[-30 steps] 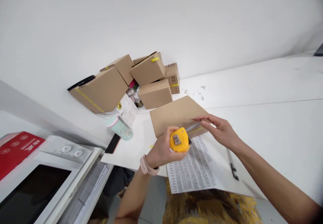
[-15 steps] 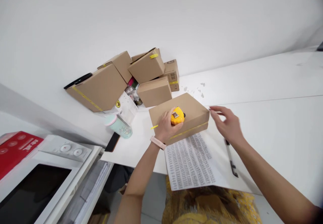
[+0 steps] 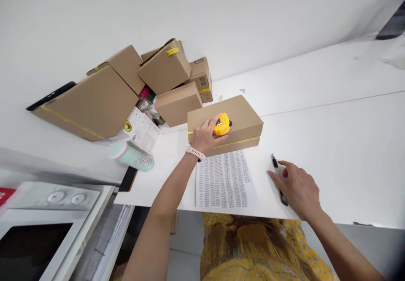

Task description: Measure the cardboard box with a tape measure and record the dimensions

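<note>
My left hand (image 3: 205, 136), with a pink band at the wrist, is wrapped round a yellow tape measure (image 3: 223, 123) on top of a closed cardboard box (image 3: 240, 109). A short piece of yellow blade sticks out to the left of that hand. Yellow tape runs along the box's front side. Over at the right, my right hand (image 3: 299, 187) hovers around a black pen (image 3: 274, 161) on the table, thumb and fingers apart on either side of it. A printed sheet (image 3: 223, 182) full of small text lies in front of the box.
Several cardboard boxes (image 3: 167, 68) are stacked against the wall at the left. A mint tumbler (image 3: 134, 156) lies near a dark phone-like slab (image 3: 128, 179) at the table's left edge. A microwave (image 3: 47, 222) stands lower left. White table surface (image 3: 341, 154) extends to the right.
My right hand has left the box's right corner and come down and nearer to the pen. My left hand stays on the tape measure. The view has shifted somewhat.
</note>
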Tool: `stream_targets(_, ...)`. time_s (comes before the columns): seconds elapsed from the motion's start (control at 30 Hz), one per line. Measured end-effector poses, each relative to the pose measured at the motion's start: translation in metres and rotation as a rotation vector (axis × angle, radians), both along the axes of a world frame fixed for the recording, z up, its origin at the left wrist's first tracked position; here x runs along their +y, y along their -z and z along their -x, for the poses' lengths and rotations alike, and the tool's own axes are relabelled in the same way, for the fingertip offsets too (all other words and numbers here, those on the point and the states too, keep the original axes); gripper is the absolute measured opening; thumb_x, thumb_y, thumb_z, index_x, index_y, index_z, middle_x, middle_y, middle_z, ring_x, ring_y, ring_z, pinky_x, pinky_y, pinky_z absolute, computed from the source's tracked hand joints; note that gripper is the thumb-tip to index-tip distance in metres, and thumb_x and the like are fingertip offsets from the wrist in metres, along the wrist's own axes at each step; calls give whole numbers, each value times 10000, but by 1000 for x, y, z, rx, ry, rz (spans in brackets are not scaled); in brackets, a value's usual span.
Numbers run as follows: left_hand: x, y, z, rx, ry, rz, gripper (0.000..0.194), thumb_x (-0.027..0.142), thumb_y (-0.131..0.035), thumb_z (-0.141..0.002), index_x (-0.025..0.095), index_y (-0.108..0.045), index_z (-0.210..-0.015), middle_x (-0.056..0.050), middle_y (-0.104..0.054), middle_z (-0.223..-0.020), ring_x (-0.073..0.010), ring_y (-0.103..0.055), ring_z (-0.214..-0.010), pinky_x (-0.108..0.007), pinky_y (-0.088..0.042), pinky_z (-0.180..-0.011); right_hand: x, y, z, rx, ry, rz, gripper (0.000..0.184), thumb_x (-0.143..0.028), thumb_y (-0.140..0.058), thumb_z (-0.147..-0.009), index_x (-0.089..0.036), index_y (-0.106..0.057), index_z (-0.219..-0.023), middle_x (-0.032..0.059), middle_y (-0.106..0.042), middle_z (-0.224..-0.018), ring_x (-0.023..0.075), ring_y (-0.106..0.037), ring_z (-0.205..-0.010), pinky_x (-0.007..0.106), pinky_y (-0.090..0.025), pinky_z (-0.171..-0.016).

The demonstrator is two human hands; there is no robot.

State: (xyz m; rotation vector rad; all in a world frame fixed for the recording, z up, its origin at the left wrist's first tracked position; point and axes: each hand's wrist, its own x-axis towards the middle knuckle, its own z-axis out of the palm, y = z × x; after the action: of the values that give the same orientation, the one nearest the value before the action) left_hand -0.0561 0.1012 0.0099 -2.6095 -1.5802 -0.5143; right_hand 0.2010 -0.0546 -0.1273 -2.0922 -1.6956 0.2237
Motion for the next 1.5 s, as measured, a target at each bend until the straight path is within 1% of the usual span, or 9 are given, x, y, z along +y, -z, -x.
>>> stream_targets(0.33,25,4,-60,-18,84,11,736,542,-637,-867,291,-382,-1511,-62,-587,-1359,-271,-613,-1095,-358,-466,-820,-10,2,-23,-133,-88,90,399,-240,-391,-938,-128,-638,-1232,131,-700,-875,257,-649,-672,331,-395,-520)
stream_targets(0.67,17,2,-102,13,114,19,714,517,-621,-882,298,-373,-1515,-75,-551,-1411,-288,-613,-1092,-396,-474,-853,-30,-8,-58,1189,-107,38,368,-494,-649,-825,-219,-725,-1057,38,-631,-756,209,-623,-751,322,-523,-689)
stream_targets(0.83,22,2,-107,-57,157,23,706,470,-650,-885,259,-387,-1506,-94,-536,-1438,-306,-587,-1193,-434,-474,-955,-36,0,-50,1163,-177,-65,409,-488,-753,-798,-264,-656,-1126,26,-641,-859,188,-635,-801,304,-524,-710)
stream_targets(0.97,-3,1,-96,-176,214,-74,869,407,-710,-856,206,-242,-1560,-119,-315,-1613,-298,-335,-1467,-480,-315,-1170,-38,7,-43,1026,-209,-167,335,-524,-729,-816,-249,-587,-944,-9,-575,-751,150,-538,-636,268,-458,-563)
stream_targets(1.03,-34,12,-81,-344,163,-111,775,391,-656,-901,237,-251,-1543,-74,-307,-1624,-250,-256,-1508,-460,-234,-1229,-39,9,-44,909,-152,-200,328,-550,-670,-857,-247,-545,-867,-2,-587,-748,164,-555,-658,284,-468,-593)
stream_targets(1.1,-68,34,-60,-636,-109,-13,575,381,-581,-947,299,-350,-1467,-34,-402,-1570,-210,-320,-1480,-408,-276,-1226,-39,9,-46,821,-76,-241,335,-570,-547,-931,-243,-547,-860,31,-641,-811,205,-624,-779,336,-513,-734)
stream_targets(1.2,-104,80,-29,-723,-292,107,532,220,-423,-976,241,-268,-1484,-148,-451,-1514,-252,-423,-1429,-483,-419,-1132,-37,9,-46,835,-58,-290,387,-556,-380,-1004,-236,-592,-1048,86,-712,-999,252,-680,-985,408,-516,-916)
stream_targets(1.33,-106,124,-14,-741,-320,296,703,119,-497,-889,239,-212,-1521,-187,-462,-1515,-262,-496,-1387,-425,-521,-1039,-37,4,-38,591,-198,-158,381,-484,-425,-997,-268,-580,-1270,110,-686,-1291,303,-656,-1144,450,-511,-955)
stream_targets(1.5,-89,133,-38,-739,-269,392,806,42,-500,-817,217,-207,-1547,-138,-388,-1587,-239,-396,-1458,-406,-452,-1132,-47,0,-34,399,-272,-104,373,-365,-371,-1003,-323,-606,-1290,60,-637,-1393,316,-620,-1223,494,-493,-1001)
